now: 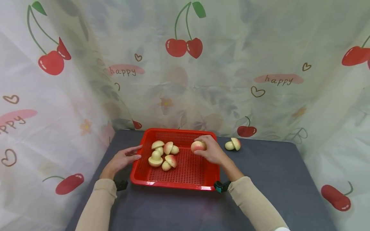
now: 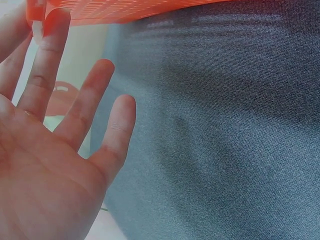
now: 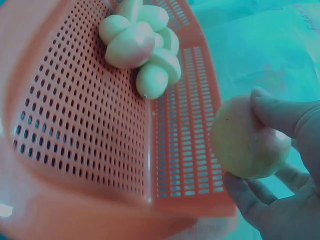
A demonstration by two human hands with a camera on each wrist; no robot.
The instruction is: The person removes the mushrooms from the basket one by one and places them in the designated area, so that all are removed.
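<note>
A red plastic basket [image 1: 176, 185] with a perforated floor stands on the table. My right hand [image 1: 212, 150] grips a cream toy mushroom [image 1: 198, 146] with a pinkish cap, fingers and thumb around its sides, over the basket's right part. In the right wrist view the round cap of that mushroom [image 3: 247, 137] faces the camera. Several similar toy mushrooms [image 1: 169, 162] lie clustered in the basket's left half. At the left rim, my left hand [image 1: 120, 160] has its fingers extended, fingertips right at the edge. The left wrist view shows its open palm beside the basket wall [image 2: 100, 14].
One more toy mushroom [image 1: 233, 144] lies on the dark grey tabletop [image 1: 266, 179], to the right of the basket. A curtain [image 1: 225, 89] printed with cherries hangs behind the table and along both sides.
</note>
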